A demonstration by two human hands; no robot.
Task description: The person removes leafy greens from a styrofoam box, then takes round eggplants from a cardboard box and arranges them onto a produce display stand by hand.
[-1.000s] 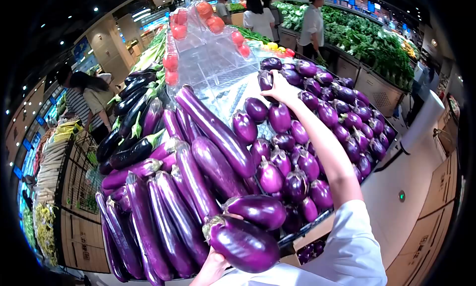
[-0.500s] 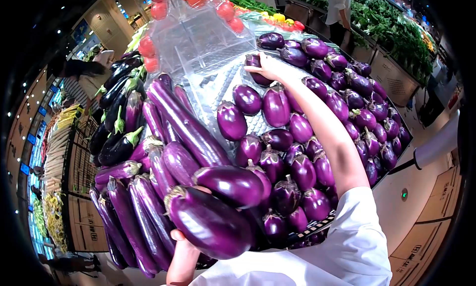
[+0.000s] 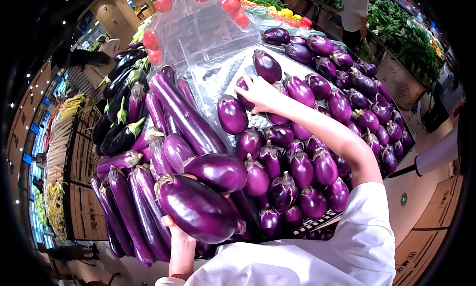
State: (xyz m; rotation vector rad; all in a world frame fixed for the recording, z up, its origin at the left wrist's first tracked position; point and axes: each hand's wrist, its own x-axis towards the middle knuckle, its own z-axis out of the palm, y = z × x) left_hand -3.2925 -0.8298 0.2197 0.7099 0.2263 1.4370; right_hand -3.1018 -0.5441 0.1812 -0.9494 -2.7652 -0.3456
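My left hand is closed around a large, glossy purple eggplant low in the view. Its thumb presses the lower side, and fingertips show between this eggplant and a second large eggplant just behind it. Whether the fingers also grip the second one is partly hidden. My right hand reaches across the display, thumb and fingers around a small round eggplant mostly covered by the hand. Other round eggplants lie close by, one to its left and one above it.
Long purple eggplants and darker ones lie to the left. A clear plastic divider stands at the back beside wrapped tomatoes. Rows of round eggplants fill the right. A person stands beyond, near leafy greens.
My right hand has let go of one round eggplant, which now lies farther back, and moved down and left onto another. My left hand, with the large eggplant, has shifted slightly left and up.
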